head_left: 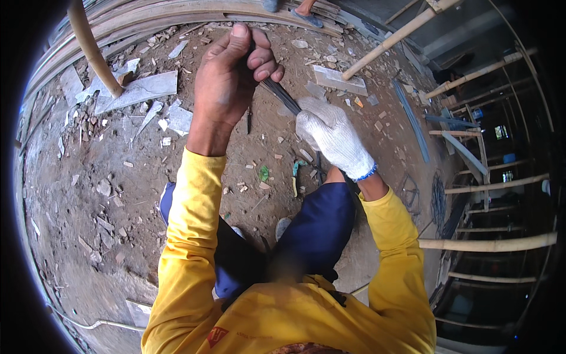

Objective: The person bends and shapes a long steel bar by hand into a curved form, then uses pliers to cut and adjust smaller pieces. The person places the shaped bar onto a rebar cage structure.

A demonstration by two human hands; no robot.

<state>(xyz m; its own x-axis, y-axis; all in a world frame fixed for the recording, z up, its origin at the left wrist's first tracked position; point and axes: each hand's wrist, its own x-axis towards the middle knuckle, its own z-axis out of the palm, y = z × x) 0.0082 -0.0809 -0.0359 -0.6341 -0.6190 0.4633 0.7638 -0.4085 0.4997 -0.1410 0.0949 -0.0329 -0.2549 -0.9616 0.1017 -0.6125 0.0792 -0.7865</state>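
A bundle of thin dark wires (281, 97) slants between my two hands, in front of my chest and above the ground. My bare left hand (227, 79) is closed round its upper end, thumb uppermost. Lower down and to the right, my right hand (333, 133), in a white knitted glove, grips the other end of the same bundle. The fingers hide both ends of the wires. Beneath the hands, a hand tool with turquoise and yellow handles (295, 177) lies on the dirt close to my right knee.
Broken boards (138, 92) and rubble litter the dirt floor. A bamboo pole (94, 50) stands at the far left; another (389, 41) slants at the far right. Long planks (159, 17) lie behind, near another person's foot (308, 19). Dark wire coils (438, 197) lie at right.
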